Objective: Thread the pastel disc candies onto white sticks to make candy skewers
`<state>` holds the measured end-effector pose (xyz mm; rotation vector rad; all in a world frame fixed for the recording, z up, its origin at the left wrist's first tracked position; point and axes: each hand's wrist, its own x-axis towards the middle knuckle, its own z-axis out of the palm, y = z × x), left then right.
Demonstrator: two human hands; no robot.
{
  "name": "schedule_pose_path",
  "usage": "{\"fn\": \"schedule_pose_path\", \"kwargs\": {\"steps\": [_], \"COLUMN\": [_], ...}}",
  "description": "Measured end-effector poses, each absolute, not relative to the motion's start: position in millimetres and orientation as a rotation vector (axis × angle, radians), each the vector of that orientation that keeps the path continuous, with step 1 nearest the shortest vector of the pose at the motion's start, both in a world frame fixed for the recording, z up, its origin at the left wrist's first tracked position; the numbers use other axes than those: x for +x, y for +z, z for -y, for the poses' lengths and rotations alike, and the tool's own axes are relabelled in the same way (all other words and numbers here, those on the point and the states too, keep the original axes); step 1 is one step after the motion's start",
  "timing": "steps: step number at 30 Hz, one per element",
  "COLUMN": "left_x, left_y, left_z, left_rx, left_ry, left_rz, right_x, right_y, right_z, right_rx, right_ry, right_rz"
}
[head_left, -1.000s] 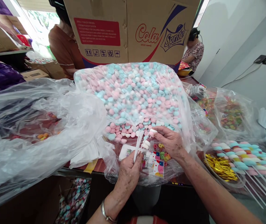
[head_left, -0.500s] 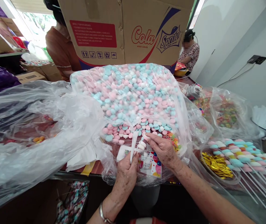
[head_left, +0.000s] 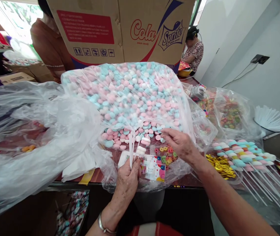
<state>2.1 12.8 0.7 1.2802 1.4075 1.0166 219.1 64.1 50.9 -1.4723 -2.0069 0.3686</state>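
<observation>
My left hand (head_left: 128, 175) is closed around a few white sticks (head_left: 131, 147), which point up and away from me. One of them carries a short stack of white marshmallows (head_left: 141, 150) with a pink-and-white marshmallow (head_left: 145, 141) at its upper end. To the right, my right hand (head_left: 180, 144) hovers apart from the stick, its fingertips beside the loose pink, blue and white marshmallows (head_left: 152, 129) at the bag's mouth. No object shows between its fingers. Behind lies a big clear bag of marshmallows (head_left: 130, 95).
Gummy rings (head_left: 166, 154) and a dotted printed packet (head_left: 158, 168) lie below my hands. At right are gold twist ties (head_left: 220, 166), finished marshmallow skewers (head_left: 245, 154) and more white sticks (head_left: 274, 118). A cardboard box (head_left: 120, 32) stands behind; two people sit beyond it.
My right hand has let go of the pink-and-white marshmallow, now on the stick, and moved right to the loose marshmallows. My left hand keeps hold of the sticks. The view has shifted.
</observation>
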Motion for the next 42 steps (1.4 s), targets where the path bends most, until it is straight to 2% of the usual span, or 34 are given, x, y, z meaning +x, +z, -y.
{"fn": "schedule_pose_path", "kwargs": {"steps": [5,8,16,23,26,33,36,42], "left_x": [1.2,0.8,1.4,-0.1,-0.7,-1.3,-0.7,-1.0], "left_y": [-1.7,-1.2,1.9,-1.1,-1.3,1.8,1.3,-0.7], "left_z": [-13.1,-13.3,-13.3,-13.0,-12.5,-12.4,-12.6,-11.6], "left_rx": [1.296,1.32,1.311,1.356,1.361,1.474,1.465,1.449], "left_ry": [1.008,1.011,0.989,0.969,0.968,0.928,0.915,0.909], "left_rz": [-1.419,-1.405,-1.411,-1.407,-1.398,-1.365,-1.362,-1.331], "right_x": [232.8,226.5,226.4,218.0,216.3,211.9,207.6,206.9], "right_y": [40.3,28.6,24.6,12.5,14.6,32.7,36.4,37.1], "right_z": [-65.9,-64.5,-65.0,-62.3,-66.6,-72.8,-71.0,-71.0], "right_rx": [-1.639,-1.673,-1.549,-1.532,-1.577,-1.258,-1.124,-1.099], "right_ry": [0.042,-0.111,-0.046,-0.139,0.054,1.252,1.41,1.457], "right_rz": [2.629,2.684,2.604,2.606,2.392,1.136,0.993,0.952]}}
